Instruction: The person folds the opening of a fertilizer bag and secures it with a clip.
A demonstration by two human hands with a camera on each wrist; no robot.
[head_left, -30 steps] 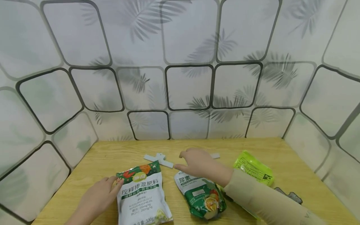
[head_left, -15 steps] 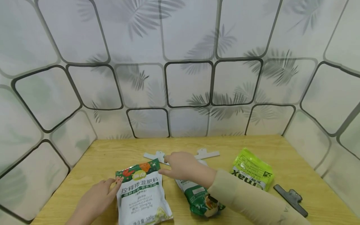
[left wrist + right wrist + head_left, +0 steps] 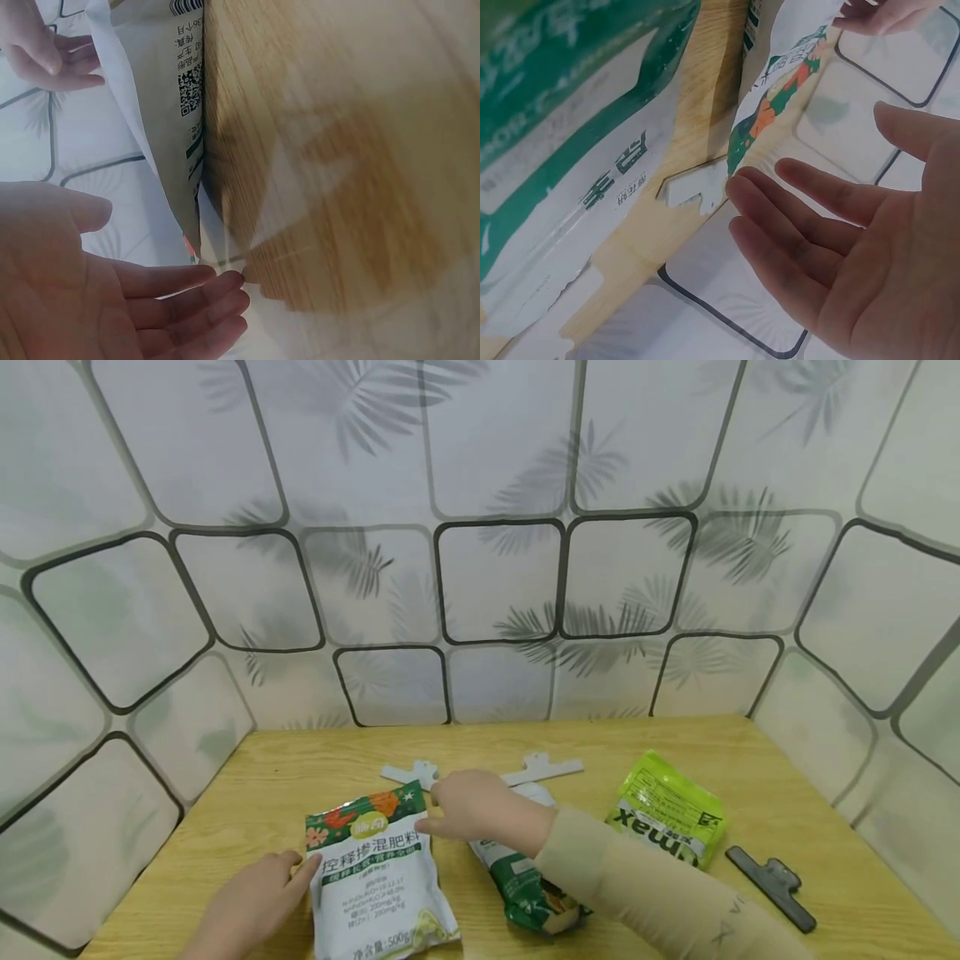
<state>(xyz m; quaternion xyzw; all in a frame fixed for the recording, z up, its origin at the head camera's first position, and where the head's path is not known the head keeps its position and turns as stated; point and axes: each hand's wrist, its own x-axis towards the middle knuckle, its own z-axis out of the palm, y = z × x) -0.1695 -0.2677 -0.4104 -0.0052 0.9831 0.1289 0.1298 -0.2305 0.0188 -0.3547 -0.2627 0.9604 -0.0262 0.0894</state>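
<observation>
A white fertilizer bag [image 3: 375, 902] with a green, flower-printed top band lies on the table at centre left. My left hand [image 3: 258, 893] is at its left edge, fingertips by the side below the band; in the left wrist view the fingers are extended beside the bag. My right hand [image 3: 480, 810] is at the upper right corner, thumb by the bag's edge. The right wrist view shows the right hand's fingers [image 3: 802, 240] spread and loosely bent beside the bag. Neither hand grips anything. A green and white bag [image 3: 517, 881] lies partly hidden under the right forearm.
Two white bag clips lie behind the bags: a left clip [image 3: 405, 773], partly hidden by the right hand, and a right clip [image 3: 542, 767]. A yellow-green bag [image 3: 671, 810] and a black clip [image 3: 771, 887] lie at the right. A patterned wall [image 3: 498, 585] surrounds the wooden table.
My right hand has moved left, from above the green and white bag to the white bag's upper right corner. My left hand has slid slightly down the bag's left edge.
</observation>
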